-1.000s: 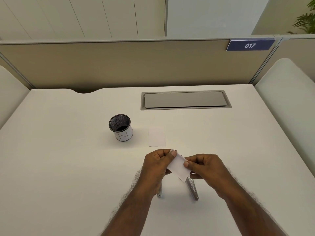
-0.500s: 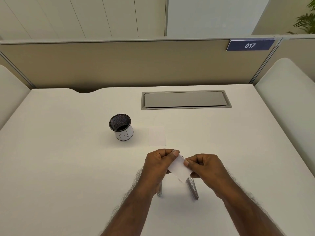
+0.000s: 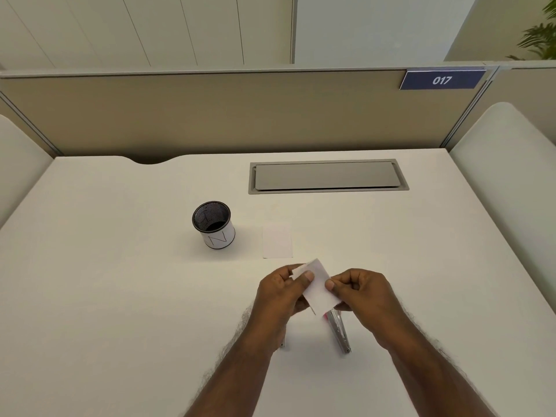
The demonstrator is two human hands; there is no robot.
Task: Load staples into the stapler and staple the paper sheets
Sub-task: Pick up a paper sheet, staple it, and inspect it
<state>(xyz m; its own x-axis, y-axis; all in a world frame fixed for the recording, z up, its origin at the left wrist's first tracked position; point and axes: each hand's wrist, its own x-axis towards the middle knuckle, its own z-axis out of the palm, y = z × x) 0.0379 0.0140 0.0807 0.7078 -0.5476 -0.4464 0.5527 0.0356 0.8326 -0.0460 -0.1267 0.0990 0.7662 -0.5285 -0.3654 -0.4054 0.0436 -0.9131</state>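
Because the small paper sheets [image 3: 316,285] are thin, light and limp, grip them at opposite edges: left hand [image 3: 281,291] and right hand [image 3: 362,291] each pinch them, thumbs on top, above the opened metal stapler [image 3: 339,331]. Another white sheet [image 3: 277,240] lies flat on the smooth desk [image 3: 120,296] beside a cylindrical mesh pen cup [image 3: 214,224].

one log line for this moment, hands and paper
left hand: pinches paper | right hand: pinches paper | stapler: open on desk
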